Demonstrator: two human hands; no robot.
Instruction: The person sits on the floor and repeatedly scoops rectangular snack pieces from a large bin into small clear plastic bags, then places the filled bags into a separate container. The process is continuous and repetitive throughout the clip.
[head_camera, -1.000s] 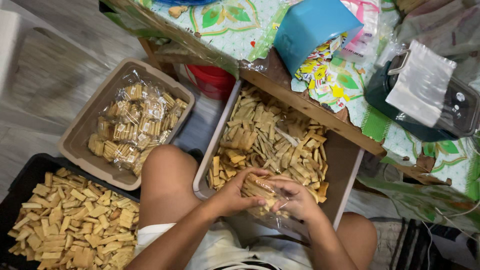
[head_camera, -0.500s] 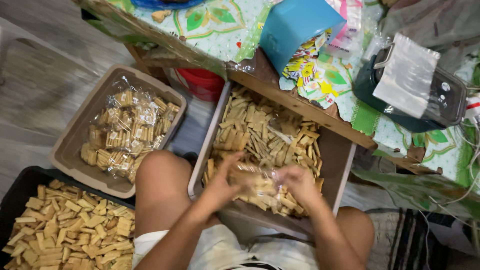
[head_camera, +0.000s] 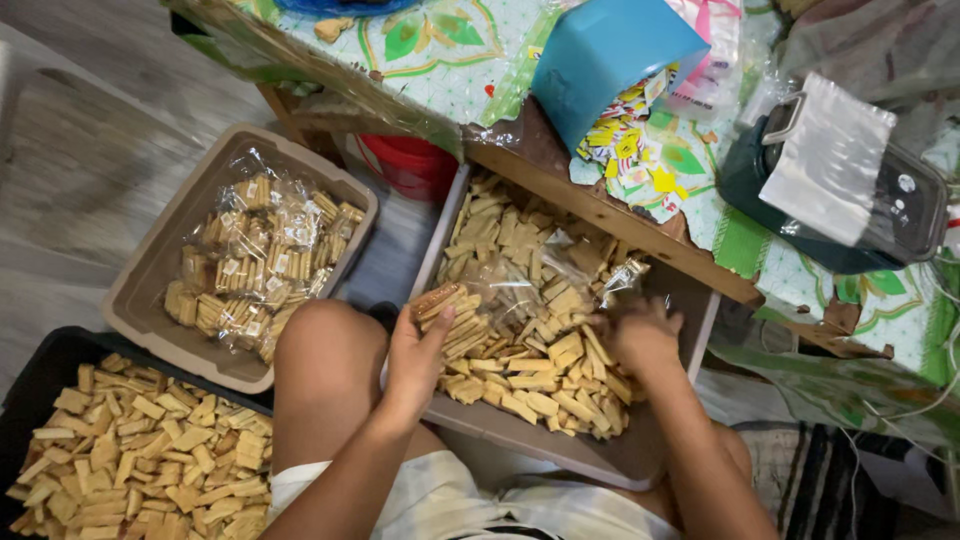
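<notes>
A grey tray (head_camera: 610, 462) full of loose tan biscuits (head_camera: 530, 330) rests on my lap. My left hand (head_camera: 418, 355) holds a stack of biscuits (head_camera: 440, 300) at the tray's left side. My right hand (head_camera: 640, 335) is over the biscuits at the right, fingers curled on the edge of a clear plastic bag (head_camera: 560, 275) that lies across the pile. The bag's far end is crumpled near the wooden table edge.
A beige tub (head_camera: 150, 270) of bagged biscuit packs (head_camera: 260, 260) sits at the left. A black tray (head_camera: 40, 375) of loose biscuits lies at the lower left. A blue box (head_camera: 610, 50), a dark sealing machine (head_camera: 850, 190) and a red bucket (head_camera: 405, 165) are at the table.
My hands, held together over the tray's near side a second ago, have moved apart. The left now holds a biscuit stack, and the right is at the bag.
</notes>
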